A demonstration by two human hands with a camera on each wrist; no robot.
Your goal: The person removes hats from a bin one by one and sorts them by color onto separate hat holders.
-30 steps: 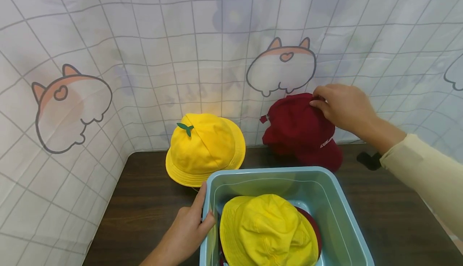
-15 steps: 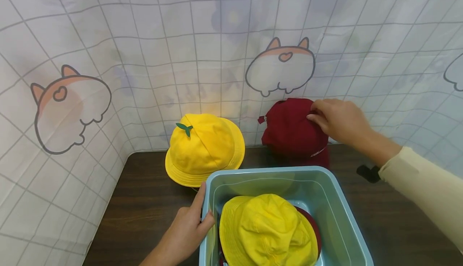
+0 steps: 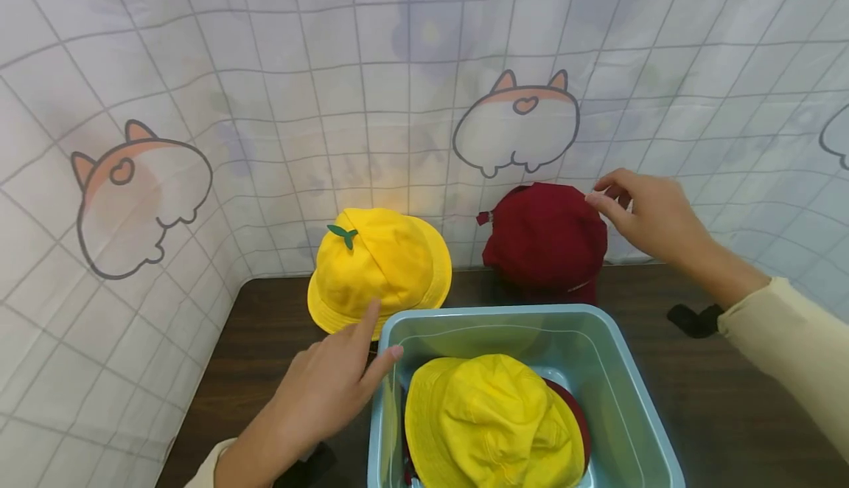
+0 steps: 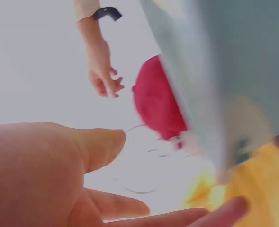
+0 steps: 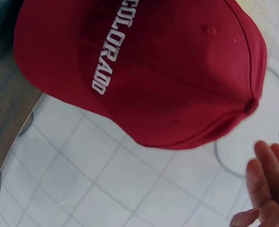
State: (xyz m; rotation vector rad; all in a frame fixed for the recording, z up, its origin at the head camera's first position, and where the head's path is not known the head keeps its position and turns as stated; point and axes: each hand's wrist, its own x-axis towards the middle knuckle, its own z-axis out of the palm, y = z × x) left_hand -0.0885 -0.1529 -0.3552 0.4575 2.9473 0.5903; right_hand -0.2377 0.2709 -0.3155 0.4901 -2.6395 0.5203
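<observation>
At the back right of the table sits a dark red baseball cap [image 3: 544, 237], its front lettered COLORADO in the right wrist view. My right hand [image 3: 653, 215] hovers just right of the cap's crown, fingers loosely bent and apart from it, holding nothing. My left hand [image 3: 325, 381] is beside the left wall of a light blue plastic bin [image 3: 530, 312], thumb and forefinger spread; the left wrist view shows its fingers [image 4: 115, 205] relaxed and gripping nothing. Just beyond its fingertips is a yellow bucket hat [image 3: 378, 263] with a green sprout on top.
Inside the bin lies another yellow hat [image 3: 497, 422] over something dark red [image 3: 570, 410]. A dark wood table [image 3: 716, 399] bears it all. Behind hangs a white gridded cloth [image 3: 371, 68] with cartoon animal prints. Dark straps are at both wrists.
My right hand has let go of the red cap, which has come down onto the table, and has drawn off to the right. My left hand has lifted from the bin's rim.
</observation>
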